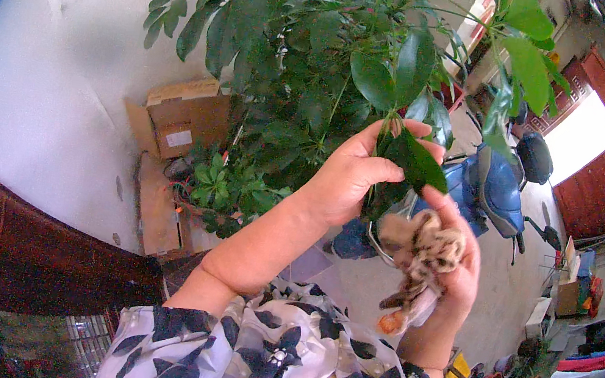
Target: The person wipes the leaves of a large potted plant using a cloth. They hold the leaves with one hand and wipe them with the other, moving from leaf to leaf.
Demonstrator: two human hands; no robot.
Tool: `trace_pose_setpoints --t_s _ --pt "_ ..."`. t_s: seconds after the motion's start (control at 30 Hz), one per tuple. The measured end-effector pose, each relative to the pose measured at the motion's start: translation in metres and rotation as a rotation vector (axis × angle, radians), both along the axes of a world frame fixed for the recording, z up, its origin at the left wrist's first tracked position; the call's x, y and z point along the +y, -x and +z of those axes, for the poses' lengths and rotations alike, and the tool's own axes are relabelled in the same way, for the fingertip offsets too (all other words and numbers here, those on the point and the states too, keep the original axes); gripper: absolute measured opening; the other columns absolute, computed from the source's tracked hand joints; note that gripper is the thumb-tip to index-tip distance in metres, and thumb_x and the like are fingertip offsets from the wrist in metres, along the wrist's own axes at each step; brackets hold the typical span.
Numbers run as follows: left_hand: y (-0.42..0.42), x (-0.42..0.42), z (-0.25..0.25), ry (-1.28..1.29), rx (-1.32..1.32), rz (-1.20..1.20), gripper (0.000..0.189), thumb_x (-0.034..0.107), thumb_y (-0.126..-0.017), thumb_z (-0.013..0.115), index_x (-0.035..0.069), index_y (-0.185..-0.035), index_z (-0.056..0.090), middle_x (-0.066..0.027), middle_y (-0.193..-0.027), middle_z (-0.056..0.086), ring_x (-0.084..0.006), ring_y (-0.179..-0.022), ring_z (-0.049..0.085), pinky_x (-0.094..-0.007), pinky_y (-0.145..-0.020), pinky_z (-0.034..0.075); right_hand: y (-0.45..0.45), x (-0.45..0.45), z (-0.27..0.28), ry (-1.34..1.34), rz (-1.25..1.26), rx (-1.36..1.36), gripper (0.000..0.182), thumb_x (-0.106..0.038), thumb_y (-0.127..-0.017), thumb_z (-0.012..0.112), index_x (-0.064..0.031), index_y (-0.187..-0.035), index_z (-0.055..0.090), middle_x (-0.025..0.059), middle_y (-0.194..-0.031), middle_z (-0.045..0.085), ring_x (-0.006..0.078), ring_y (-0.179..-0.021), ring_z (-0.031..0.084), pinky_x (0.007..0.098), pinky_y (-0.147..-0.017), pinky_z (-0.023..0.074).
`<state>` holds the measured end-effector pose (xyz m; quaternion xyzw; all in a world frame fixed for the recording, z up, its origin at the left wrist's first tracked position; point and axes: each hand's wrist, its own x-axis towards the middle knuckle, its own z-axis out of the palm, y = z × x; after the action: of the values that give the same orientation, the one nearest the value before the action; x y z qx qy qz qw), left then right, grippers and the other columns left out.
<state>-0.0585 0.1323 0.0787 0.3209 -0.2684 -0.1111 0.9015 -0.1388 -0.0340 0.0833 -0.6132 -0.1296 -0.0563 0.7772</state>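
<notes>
A tall potted-type houseplant with glossy, finger-like green leaves (306,75) fills the upper middle, close before me. My left hand (359,168) holds a leaf cluster near its stalk, thumb in front and fingers behind. One dark green leaf (418,158) hangs between both hands. My right hand (460,250) touches that leaf's tip with a finger and holds a crumpled brown-and-tan patterned cloth (432,246) against the palm. The cloth's lower end hangs down, with an orange patch on it. The base of the plant is hidden.
Open cardboard boxes (188,119) stand by the white wall at left, near a smaller leafy plant (215,180). A blue scooter (499,195) stands beyond my right hand. Farther right are a reddish-brown door (593,198) and piled goods (586,364). Dark wooden furniture (42,246) is at lower left.
</notes>
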Motion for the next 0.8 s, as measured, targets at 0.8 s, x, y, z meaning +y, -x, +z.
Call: trace_pose_setpoints --t_s 0.8 --pt "0.009 0.000 0.002 0.026 0.023 -0.120 0.068 -0.003 -0.072 0.049 0.002 -0.138 0.037 -0.0194 -0.133 0.050 -0.0295 -0.121 0.051 -0.0414 -0.104 0.039 -0.013 0.020 0.033 0.708 -0.277 -0.753 0.054 -0.004 -0.066 0.061 -0.0014 -0.120 0.056 0.0167 -0.124 0.056 0.0336 -0.114 0.052 0.0428 -0.102 0.0360"
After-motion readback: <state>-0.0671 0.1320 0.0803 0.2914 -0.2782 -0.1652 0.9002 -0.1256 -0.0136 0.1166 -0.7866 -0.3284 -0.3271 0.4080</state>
